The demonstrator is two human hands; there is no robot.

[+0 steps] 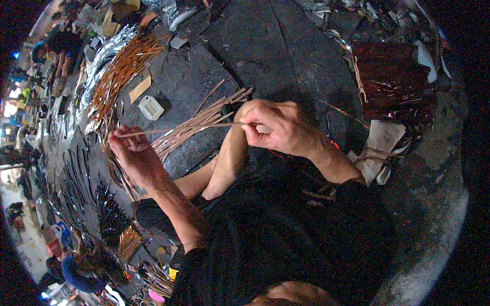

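Observation:
A thin, pale brown strip (189,127) stretches nearly level in front of me, from one hand to the other. My right hand (286,127) is closed on its right end in a pinch of thumb and forefinger, just above my bent knee. Around the strip's left end the fingers of my left hand (137,158) are curled, partly in shadow. Below the strip lies a loose bundle of similar flat strips (176,138), fanned out on the dark floor beside my leg. Whether the strip is wood, cane or another material I cannot tell.
A small white plastic container (151,108) and a tan piece of card (140,90) lie beyond the strips. Orange-brown strips (127,66) are heaped at far left, darker bundles (81,176) nearer. A glossy dark red sheet (393,81) and crumpled paper (383,140) lie right.

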